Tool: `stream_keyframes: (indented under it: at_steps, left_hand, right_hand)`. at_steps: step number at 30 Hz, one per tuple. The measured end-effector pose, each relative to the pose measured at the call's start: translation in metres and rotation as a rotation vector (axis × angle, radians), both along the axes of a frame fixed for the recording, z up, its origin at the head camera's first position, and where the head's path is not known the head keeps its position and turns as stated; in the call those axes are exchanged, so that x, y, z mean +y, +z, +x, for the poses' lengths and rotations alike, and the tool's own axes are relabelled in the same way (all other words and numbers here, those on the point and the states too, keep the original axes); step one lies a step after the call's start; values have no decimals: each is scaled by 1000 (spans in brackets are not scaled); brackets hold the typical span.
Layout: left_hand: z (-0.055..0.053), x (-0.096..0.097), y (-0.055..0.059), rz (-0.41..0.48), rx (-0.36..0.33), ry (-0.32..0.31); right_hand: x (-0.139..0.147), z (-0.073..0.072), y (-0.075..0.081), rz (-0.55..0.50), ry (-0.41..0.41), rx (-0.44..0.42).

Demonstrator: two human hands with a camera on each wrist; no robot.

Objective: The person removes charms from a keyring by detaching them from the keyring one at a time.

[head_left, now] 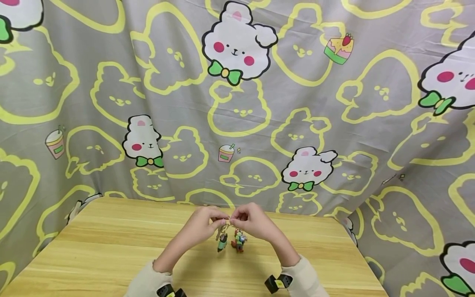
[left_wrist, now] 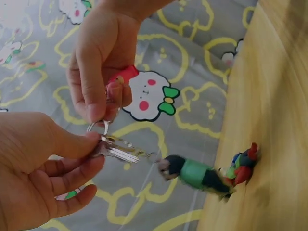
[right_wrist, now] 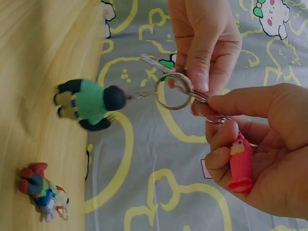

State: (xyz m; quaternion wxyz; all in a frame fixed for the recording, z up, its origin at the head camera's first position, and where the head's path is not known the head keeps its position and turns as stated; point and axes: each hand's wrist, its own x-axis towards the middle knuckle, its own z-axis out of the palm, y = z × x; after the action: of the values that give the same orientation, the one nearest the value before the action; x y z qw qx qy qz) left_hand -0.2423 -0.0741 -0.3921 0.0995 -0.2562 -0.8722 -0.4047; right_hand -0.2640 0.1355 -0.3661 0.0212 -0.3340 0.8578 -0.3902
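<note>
Cream-coloured sleeves [head_left: 142, 282], soft and matte, lie nearest us at the bottom edge, with chunky black wrist devices [head_left: 273, 284] strapped at the cuffs. From them two bare forearms reach forward, and the hands meet just above a tabletop [head_left: 92, 243] of pale yellow wood grain.

We see the left hand [head_left: 202, 225] with thumb and forefinger pinching slim, flat metal keys [left_wrist: 122, 154]; one blade shows a toothed edge. The right hand [head_left: 254, 222] grasps too: its thumb and forefinger pinch the edge of a round, shiny metal ring [right_wrist: 174, 109] between the two hands, while its other fingers curl around a smooth, pinkish-red figurine [right_wrist: 240, 166], rounded along its body and flared at the base.

From the ring, a short linked chain [right_wrist: 140, 95] carries a chubby green-and-black figurine [right_wrist: 91, 103] with a dark, round head; it dangles below the hands. Near it, we find a small red, green and blue figurine [right_wrist: 42, 192], apparently standing on the tabletop; its finer details are too small for us to tell.

Behind everything, grey fabric [head_left: 178, 115] hangs in gentle folds, printed with yellow animal outlines and white, fluffy-edged bunny faces wearing green bows.
</note>
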Motion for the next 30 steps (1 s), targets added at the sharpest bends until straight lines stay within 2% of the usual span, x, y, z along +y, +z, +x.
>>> stream_keyframes:
  at_steps: [3,5,7,11,13,14,16,20,22,25,28,30]
  left_hand:
    - [0,0,-2,52,-23,30]
    - [-1,0,-5,122,-59,19]
    - [-3,-2,-8,214,-124,-34]
    - [-5,-6,-13,396,-309,-167]
    - [-6,-7,-15,446,-373,-199]
    - [-6,-7,-15,450,-378,-201]
    - [-6,-6,-15,404,-321,-184]
    - [-4,-2,-14,230,-105,-93]
    - [-2,0,-13,172,-17,-51]
    - [0,3,-13,169,82,-6]
    - [1,5,-14,219,184,43]
    - [1,6,-14,255,222,72]
  right_hand:
    - [-2,1,-3,-57,-57,-48]
    - [-4,2,-4,-100,-97,-76]
    - [-6,3,-5,-131,-135,-85]
    - [-8,6,-6,-173,-190,-84]
    - [-8,6,-5,-189,-201,-92]
    - [-7,6,-5,-195,-200,-99]
    - [-6,6,-4,-200,-189,-113]
    - [-3,4,-2,-176,-141,-133]
    - [-1,4,-1,-172,-119,-151]
    - [0,3,1,-177,-112,-171]
    - [0,4,2,-207,-136,-208]
    - [-1,5,2,-234,-166,-234]
